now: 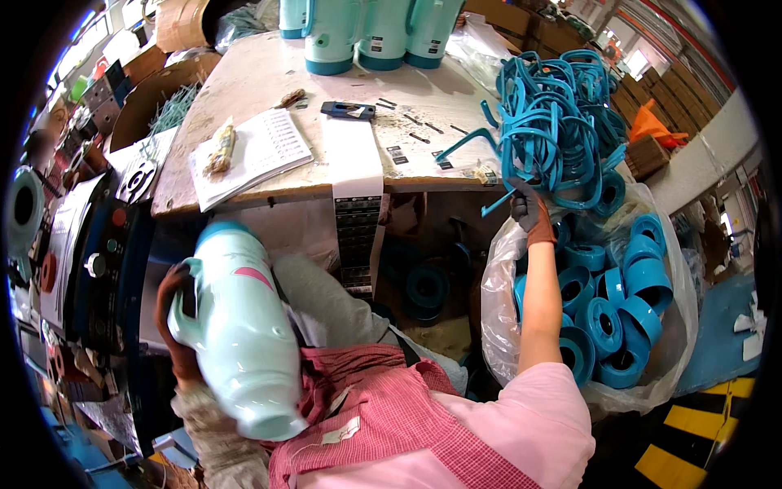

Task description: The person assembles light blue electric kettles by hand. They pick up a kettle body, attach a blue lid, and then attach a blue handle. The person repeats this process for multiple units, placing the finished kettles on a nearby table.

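A pale mint thermos jug [240, 326] lies tilted over my lap, its darker blue base toward the table and its narrower end toward me. My left hand [173, 314], gloved and a little blurred, is closed round the jug's side handle. At the table's right front corner, my right hand [531, 213] in a dark glove is closed on a blue plastic handle [497, 204], one end of which sticks out to the left. Just above that hand is a tangled heap of similar blue handles [554, 122].
Several mint jugs [330, 41] stand at the table's [269, 69] back. Papers [252, 155], a dark blue tool [348, 110] and a hanging label strip [356, 228] are nearer. A clear plastic bag [501, 301] of blue rings [603, 326] stands right; a black machine [106, 269] is left.
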Demonstrator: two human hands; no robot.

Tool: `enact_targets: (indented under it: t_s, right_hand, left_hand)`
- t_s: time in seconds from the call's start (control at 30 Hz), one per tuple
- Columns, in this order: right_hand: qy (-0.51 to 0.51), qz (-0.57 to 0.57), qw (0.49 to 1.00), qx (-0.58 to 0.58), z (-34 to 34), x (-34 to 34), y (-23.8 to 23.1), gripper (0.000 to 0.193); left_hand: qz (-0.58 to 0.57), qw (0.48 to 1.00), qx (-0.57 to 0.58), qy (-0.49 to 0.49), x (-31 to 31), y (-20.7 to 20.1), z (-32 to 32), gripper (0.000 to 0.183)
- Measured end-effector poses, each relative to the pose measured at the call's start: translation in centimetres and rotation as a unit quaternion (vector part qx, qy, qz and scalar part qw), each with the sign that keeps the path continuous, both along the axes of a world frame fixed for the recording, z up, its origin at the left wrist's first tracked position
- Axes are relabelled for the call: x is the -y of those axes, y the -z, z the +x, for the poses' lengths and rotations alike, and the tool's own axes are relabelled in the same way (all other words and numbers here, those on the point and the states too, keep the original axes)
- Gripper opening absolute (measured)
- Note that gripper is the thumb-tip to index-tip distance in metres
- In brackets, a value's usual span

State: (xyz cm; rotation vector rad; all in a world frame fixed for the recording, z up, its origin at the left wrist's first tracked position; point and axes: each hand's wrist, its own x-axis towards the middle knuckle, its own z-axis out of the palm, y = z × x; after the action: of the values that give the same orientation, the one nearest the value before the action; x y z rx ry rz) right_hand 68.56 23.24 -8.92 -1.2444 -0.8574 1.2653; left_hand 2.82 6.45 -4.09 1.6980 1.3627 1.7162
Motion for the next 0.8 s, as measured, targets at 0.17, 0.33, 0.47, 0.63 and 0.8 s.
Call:
enact_targets:
  t_s: [0.17, 0.33, 0.47, 0.63, 0.8]
  right_hand:
    - [0.177, 0.247, 0.922, -0.239, -6.9, -2.5, -2.1, 0.013]
    - [0.327, 0.36, 0.734, 0.473, -8.0, -6.8, -3.4, 0.021]
    - [-0.097, 0.422, 0.878, 0.204, -22.3, -2.3, -5.6, 0.025]
    - [-0.375, 0.114, 0.818, -0.421, -36.0, 7.6, -3.6, 0.039]
    - [-0.431, 0.021, 0.68, -0.592, -39.5, 12.9, -0.6, 0.048]
  left_hand:
    - [-0.254, 0.953, 0.026, 0.164, -0.9, 0.2, -1.0, 0.025]
    - [-0.23, 0.946, -0.023, 0.227, -0.6, 4.3, 0.0, 0.035]
    - [-0.288, 0.939, 0.077, 0.168, 0.8, 3.6, -0.1, 0.04]
    - [-0.283, 0.948, 0.14, 0.023, 4.7, 0.2, -1.6, 0.031]
    - [-0.296, 0.921, 0.224, 0.115, 7.5, -0.9, -1.3, 0.062]
